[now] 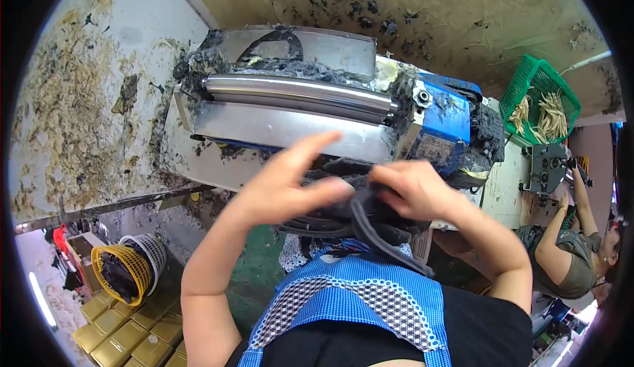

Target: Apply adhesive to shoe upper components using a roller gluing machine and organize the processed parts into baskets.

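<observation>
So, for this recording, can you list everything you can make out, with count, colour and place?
Roller machine: one, silver and blue, on the bench
Bench: one, whitish, ahead
Dark strips: pile, uncountable, charcoal, near the lap
Green basket: one, upper right
Pale strips: many, cream, in the green basket
Smaller machine: one, dark grey, right
Yellow basket: one, lower left, dark material inside
White basket: one, beside the yellow basket
Tins: several, gold, lower left
Floor: green, below
Co-worker: one, olive top, far right
Apron: one, blue patterned, on the wearer
Left hand: one, bare, centre
Right hand: one, bare, at the dark strips
</observation>
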